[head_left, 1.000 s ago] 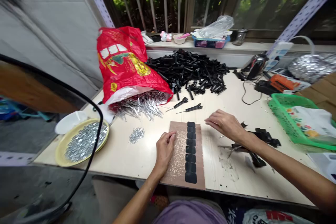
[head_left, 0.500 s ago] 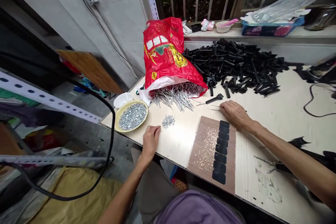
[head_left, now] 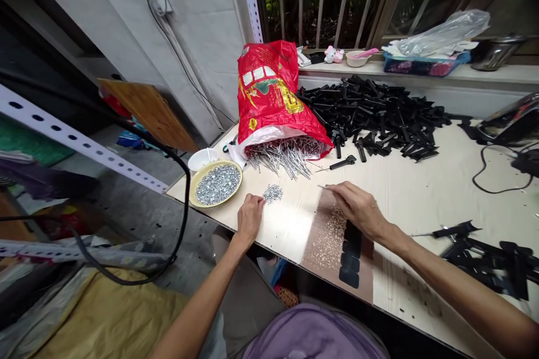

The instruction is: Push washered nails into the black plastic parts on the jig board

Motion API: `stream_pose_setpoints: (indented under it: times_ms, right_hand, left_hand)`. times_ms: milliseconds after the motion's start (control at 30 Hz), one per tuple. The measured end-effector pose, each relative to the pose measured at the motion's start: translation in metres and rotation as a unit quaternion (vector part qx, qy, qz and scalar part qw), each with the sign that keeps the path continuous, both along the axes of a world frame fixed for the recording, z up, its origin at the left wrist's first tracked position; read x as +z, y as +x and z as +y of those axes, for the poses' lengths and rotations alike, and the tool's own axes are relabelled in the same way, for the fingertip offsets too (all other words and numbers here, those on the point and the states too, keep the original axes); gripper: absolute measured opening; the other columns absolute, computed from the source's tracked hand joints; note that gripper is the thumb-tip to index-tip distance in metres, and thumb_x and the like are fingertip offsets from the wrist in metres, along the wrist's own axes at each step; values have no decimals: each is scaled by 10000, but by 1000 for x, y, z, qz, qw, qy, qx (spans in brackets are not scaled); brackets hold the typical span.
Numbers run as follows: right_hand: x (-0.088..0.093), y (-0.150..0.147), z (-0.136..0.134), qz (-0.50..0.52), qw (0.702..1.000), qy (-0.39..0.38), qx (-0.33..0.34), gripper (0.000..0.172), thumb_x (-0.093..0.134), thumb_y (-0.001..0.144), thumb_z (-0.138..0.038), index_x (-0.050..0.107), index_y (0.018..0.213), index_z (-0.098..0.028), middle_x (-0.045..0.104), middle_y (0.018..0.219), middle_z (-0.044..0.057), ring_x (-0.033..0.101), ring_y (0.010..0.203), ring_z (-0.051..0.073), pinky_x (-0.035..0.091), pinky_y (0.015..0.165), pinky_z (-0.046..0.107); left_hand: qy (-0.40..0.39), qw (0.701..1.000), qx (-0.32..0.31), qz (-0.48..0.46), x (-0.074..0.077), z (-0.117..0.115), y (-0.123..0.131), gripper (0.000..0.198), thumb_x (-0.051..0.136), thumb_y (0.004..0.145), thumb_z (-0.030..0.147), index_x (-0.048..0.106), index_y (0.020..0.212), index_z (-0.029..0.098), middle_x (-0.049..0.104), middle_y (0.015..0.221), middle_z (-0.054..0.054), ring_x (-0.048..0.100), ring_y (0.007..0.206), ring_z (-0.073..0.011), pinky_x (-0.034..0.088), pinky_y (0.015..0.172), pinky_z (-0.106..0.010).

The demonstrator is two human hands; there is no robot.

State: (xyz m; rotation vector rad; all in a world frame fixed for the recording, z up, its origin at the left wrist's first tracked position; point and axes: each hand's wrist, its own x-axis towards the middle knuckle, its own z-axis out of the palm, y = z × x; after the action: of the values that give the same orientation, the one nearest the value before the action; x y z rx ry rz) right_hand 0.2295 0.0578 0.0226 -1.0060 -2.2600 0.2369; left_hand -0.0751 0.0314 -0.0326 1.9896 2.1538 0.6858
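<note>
My left hand (head_left: 250, 219) rests at the table's front edge. Its fingertips are pinched together beside a small pile of tiny silver metal pieces (head_left: 273, 193); what they hold, if anything, is too small to make out. My right hand (head_left: 356, 206) hovers over the upper part of a brown board (head_left: 322, 252), pinching a thin metal rod (head_left: 323, 186) that points left. On the board lie a column of black rounded plates (head_left: 349, 269), partly hidden by that hand, and scattered pale bits (head_left: 336, 228). A yellow bowl (head_left: 194, 195) of silver pieces stands left of my left hand.
A red bag (head_left: 273, 95) spills metal rods (head_left: 286, 160) onto the table. Behind lies a heap of black plastic parts (head_left: 374, 115); one black part with a rod (head_left: 343, 163) lies in front. More black parts with rods (head_left: 484, 258) are at the right. A black cable (head_left: 185, 202) hangs left.
My right hand has moved left and toward me, from beyond the board's far corner to above the board, bringing the rod with it. My left hand remains pinched by the small pile.
</note>
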Motion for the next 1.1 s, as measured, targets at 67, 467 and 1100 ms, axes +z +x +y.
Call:
stream_pose_setpoints:
  times_ms: [67,467,1100]
  right_hand:
    - [-1,-17,-7,10,1000,-21,9,281,395,944,-180,549,1179,-184,581,1000,81,579,890,179,500,783,323]
    - [-14,-71,-21,39,993,-111,18,293,442,907,-150,602,1145,-210,587,940,58,589,799,159,477,704,275]
    - [1,-88,-36,47,994,-101,-20,266,458,935,-242,625,1140,-270,589,892,37,582,757,134,442,657,235]
  left_hand:
    - [-14,1000,17,5,2,-1,0,145,497,879,241,621,883,165,595,897,-66,593,795,-186,427,698,-280]
    - [29,981,47,-185,6,6,-6,116,538,771,208,584,668,179,566,727,-40,536,687,-168,401,676,-277]
    - [-9,793,3,-609,56,-18,53,240,700,698,340,622,751,120,616,618,1,582,581,-101,495,612,-246]
